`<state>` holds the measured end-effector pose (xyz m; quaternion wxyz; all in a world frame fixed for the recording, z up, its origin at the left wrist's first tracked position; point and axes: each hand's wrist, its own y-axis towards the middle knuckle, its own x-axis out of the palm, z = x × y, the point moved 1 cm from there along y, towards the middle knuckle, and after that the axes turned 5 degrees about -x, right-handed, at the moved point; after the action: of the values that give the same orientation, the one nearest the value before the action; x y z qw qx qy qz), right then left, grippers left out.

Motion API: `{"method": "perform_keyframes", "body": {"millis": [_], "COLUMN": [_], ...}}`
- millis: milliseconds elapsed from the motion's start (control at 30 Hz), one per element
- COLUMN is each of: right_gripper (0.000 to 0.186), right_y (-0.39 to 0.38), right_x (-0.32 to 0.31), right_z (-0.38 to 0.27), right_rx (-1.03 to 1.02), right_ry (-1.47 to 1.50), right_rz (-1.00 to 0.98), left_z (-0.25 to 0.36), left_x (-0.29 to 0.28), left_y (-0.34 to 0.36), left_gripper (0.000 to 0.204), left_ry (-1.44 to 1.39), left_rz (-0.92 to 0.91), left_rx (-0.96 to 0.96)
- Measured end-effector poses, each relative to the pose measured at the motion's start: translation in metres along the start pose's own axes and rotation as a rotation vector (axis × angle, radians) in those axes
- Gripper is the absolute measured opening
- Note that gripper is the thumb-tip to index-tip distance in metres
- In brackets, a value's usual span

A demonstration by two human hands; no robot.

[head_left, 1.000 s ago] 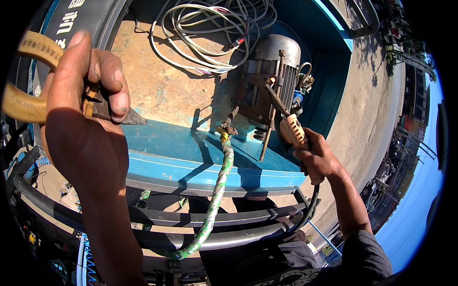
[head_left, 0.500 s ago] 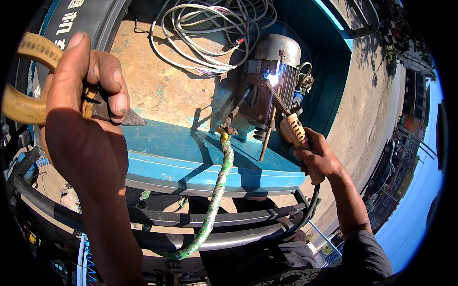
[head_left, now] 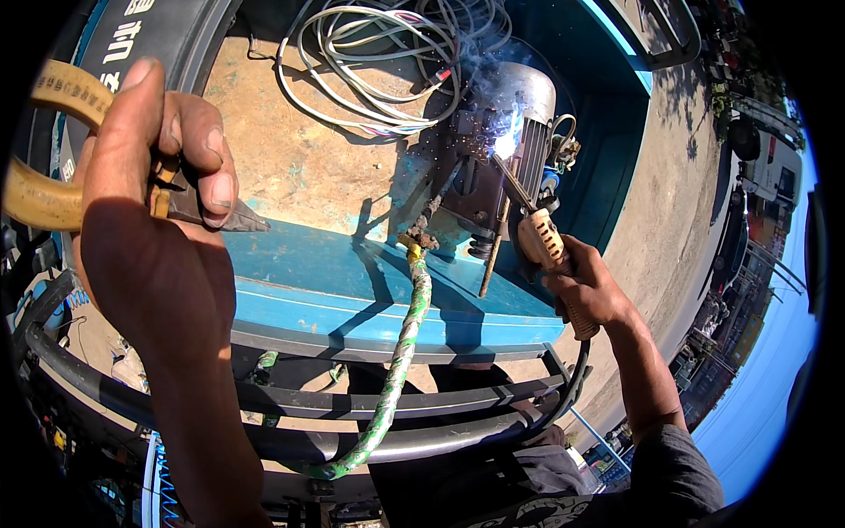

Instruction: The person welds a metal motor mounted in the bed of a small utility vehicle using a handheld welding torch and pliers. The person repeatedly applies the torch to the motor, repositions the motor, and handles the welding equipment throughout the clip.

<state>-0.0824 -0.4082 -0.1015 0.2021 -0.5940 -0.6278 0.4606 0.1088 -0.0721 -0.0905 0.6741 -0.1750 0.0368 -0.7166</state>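
Finned motor (head_left: pixel 533 86), in blue vehicle bed (head_left: pixel 299 304), right of coiled white cable (head_left: pixel 370 125) | bright arc (head_left: pixel 504 145) by its rusty plate (head_left: pixel 471 204); step, judged: welding | right hand (head_left: pixel 585 283) wrapped around electrode holder (head_left: pixel 540 239) | left hand (head_left: pixel 154 198) gripping yellow-handled pliers (head_left: pixel 42 201), apart | next move likely calls for steady holder control

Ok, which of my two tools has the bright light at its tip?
The pale, slotted welding handle in your right hand; the yellow-handled pliers in your left hand have no glare at their pointed nose.
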Motion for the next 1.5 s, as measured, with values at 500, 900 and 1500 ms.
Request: {"method": "perform_keyframes", "body": {"millis": [500,900,1500], "right_gripper": [0.058,0.062,0.061], "right_y": [0.0008,0.0002,0.0000], "right_x": [-0.0016,0.0000,0.0008], "right_z": [0.0010,-0.0034,-0.0014], "right_rx": [0.018,0.007,0.024], "right_ry": [-0.002,-0.006,-0.048], "right_rz": [-0.024,-0.064,-0.021], "left_z": [-0.0009,0.0007,-0.0006], "left_x": [-0.0014,-0.0015,-0.0019], "left_y": [-0.0004,0.0025,0.0005], "left_gripper": [0.027,0.027,0.029], "left_ry": [0.011,0.010,0.008], "left_rz": [0.013,-0.021,-0.008], "left_rx": [0.012,0.012,0.015]}}
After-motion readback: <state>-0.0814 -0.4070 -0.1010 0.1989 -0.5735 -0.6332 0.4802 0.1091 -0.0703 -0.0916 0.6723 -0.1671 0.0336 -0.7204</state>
